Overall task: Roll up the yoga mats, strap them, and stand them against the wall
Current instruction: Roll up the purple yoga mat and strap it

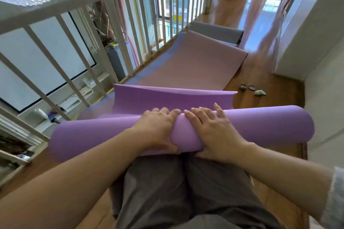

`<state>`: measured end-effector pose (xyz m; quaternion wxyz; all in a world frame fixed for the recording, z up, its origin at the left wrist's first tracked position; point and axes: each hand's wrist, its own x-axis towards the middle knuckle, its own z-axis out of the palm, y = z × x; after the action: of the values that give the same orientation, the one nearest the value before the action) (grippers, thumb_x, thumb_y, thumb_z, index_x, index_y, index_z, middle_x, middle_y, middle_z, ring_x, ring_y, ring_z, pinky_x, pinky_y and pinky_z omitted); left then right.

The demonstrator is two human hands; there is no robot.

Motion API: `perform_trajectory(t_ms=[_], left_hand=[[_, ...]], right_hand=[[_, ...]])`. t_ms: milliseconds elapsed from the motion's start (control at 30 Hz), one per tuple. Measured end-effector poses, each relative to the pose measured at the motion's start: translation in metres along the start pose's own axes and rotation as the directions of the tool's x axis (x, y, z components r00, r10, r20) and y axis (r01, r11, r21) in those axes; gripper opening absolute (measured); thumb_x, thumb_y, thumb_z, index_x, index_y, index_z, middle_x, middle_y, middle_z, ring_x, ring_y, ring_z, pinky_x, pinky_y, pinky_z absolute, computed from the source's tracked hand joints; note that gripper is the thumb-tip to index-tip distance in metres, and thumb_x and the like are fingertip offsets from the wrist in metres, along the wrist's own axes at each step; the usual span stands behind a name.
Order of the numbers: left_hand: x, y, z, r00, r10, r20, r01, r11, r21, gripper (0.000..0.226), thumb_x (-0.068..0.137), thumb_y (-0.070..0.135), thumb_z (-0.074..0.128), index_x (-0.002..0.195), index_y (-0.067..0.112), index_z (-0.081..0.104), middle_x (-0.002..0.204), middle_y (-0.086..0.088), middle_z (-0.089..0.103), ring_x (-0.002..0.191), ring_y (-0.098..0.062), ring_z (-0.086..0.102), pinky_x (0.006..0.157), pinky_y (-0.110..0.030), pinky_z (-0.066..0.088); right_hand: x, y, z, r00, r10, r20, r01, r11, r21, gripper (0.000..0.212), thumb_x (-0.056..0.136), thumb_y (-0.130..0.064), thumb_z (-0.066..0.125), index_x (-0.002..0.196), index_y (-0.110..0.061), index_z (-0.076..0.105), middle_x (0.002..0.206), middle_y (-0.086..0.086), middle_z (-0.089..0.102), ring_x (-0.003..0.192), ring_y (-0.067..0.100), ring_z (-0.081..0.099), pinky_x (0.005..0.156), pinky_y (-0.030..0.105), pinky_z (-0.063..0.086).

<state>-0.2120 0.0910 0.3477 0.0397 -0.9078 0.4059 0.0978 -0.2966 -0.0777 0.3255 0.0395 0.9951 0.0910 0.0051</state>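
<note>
A purple yoga mat [260, 124] lies across my lap, rolled into a thick tube, with its free end [167, 98] curling up just beyond it. My left hand [158, 128] grips the roll at its middle, fingers over the top and thumb underneath. My right hand [210, 130] grips it right beside the left, fingers spread over the top. A pink mat [189, 67] lies flat on the floor ahead, and a grey mat [216, 31] lies flat beyond it.
A white railing [115, 46] runs along the left edge of the mats, with a drop to the room below. A white wall [320, 61] stands on the right. Two small dark dishes [247, 87] and a green packet [260, 92] sit on the wooden floor.
</note>
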Motion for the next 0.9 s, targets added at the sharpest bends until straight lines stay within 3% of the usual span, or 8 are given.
perform_trajectory(t_ms=[33,133,233,333,433,667,800,900], left_hand=[[0.003,-0.003,-0.004,0.999,0.011,0.033,-0.01,0.999,-0.033,0.106,0.062,0.069,0.07,0.146,0.028,0.021,0.132,-0.002,0.047,0.117,-0.025,0.048,0.097,-0.038,0.039],[0.009,-0.008,-0.006,0.997,-0.034,0.07,0.036,0.999,-0.027,0.104,0.064,0.068,0.069,0.147,0.029,0.02,0.135,-0.002,0.045,0.121,-0.025,0.045,0.1,-0.041,0.037],[-0.004,0.005,0.016,0.995,-0.062,-0.073,0.075,0.981,0.179,0.108,0.066,0.064,0.068,0.15,0.022,0.015,0.142,-0.009,0.036,0.127,-0.03,0.041,0.107,-0.053,0.028],[-0.011,0.011,0.029,0.973,-0.056,-0.223,0.1,0.977,0.19,0.11,0.048,0.058,0.079,0.143,0.018,0.038,0.129,-0.014,0.051,0.11,-0.036,0.056,0.098,-0.057,0.037],[-0.007,0.012,0.012,0.986,-0.066,-0.153,0.091,0.983,0.162,0.104,0.066,0.061,0.068,0.149,0.024,0.017,0.14,-0.008,0.039,0.123,-0.029,0.044,0.107,-0.048,0.028],[-0.053,0.023,-0.023,0.982,-0.004,-0.189,0.041,0.981,0.192,0.104,0.068,0.071,0.059,0.148,0.027,0.01,0.139,-0.005,0.04,0.124,-0.027,0.043,0.108,-0.045,0.027],[-0.062,0.036,0.005,0.996,-0.004,-0.089,0.019,0.985,0.172,0.105,0.068,0.066,0.062,0.149,0.026,0.009,0.141,-0.007,0.036,0.124,-0.028,0.041,0.109,-0.045,0.026],[-0.062,0.034,0.013,0.996,-0.019,-0.088,0.031,0.99,0.139,0.107,0.068,0.066,0.062,0.15,0.025,0.007,0.145,-0.006,0.022,0.13,-0.028,0.03,0.114,-0.045,0.019]], right_hand=[[-0.002,-0.003,0.006,0.998,0.018,-0.058,-0.018,1.0,-0.002,0.109,0.052,-0.061,0.079,0.142,-0.015,0.039,0.133,0.008,0.054,0.118,0.031,0.055,0.105,0.059,0.033],[0.009,0.0,0.006,0.999,0.028,-0.02,-0.027,0.999,0.032,0.105,0.06,-0.06,0.073,0.146,-0.017,0.031,0.138,0.005,0.048,0.122,0.029,0.049,0.109,0.05,0.032],[0.016,0.005,0.001,1.0,0.016,-0.004,-0.016,1.0,0.019,0.104,0.062,-0.061,0.07,0.146,-0.019,0.026,0.139,0.003,0.045,0.121,0.026,0.048,0.106,0.042,0.035],[0.013,0.005,0.004,1.0,0.0,0.003,0.0,1.0,0.005,0.1,0.059,-0.06,0.069,0.142,-0.018,0.033,0.132,0.004,0.051,0.114,0.026,0.052,0.099,0.041,0.041],[0.018,0.012,-0.007,1.0,-0.02,0.021,0.019,1.0,0.021,0.098,0.059,-0.064,0.068,0.14,-0.02,0.035,0.13,0.0,0.054,0.113,0.022,0.054,0.098,0.039,0.041],[-0.016,0.007,-0.049,0.988,-0.147,-0.043,0.15,0.985,0.082,0.089,0.06,-0.073,0.063,0.133,-0.025,0.044,0.122,-0.005,0.059,0.107,0.017,0.057,0.1,0.036,0.039],[-0.033,-0.007,-0.021,0.988,-0.136,0.069,0.129,0.987,0.094,0.098,0.06,-0.073,0.061,0.14,-0.024,0.035,0.131,-0.003,0.052,0.116,0.019,0.05,0.11,0.04,0.03],[-0.034,-0.004,-0.003,0.983,-0.17,-0.067,0.174,0.984,0.048,0.109,0.05,-0.074,0.061,0.139,-0.016,0.035,0.132,0.007,0.048,0.12,0.028,0.045,0.112,0.053,0.026]])
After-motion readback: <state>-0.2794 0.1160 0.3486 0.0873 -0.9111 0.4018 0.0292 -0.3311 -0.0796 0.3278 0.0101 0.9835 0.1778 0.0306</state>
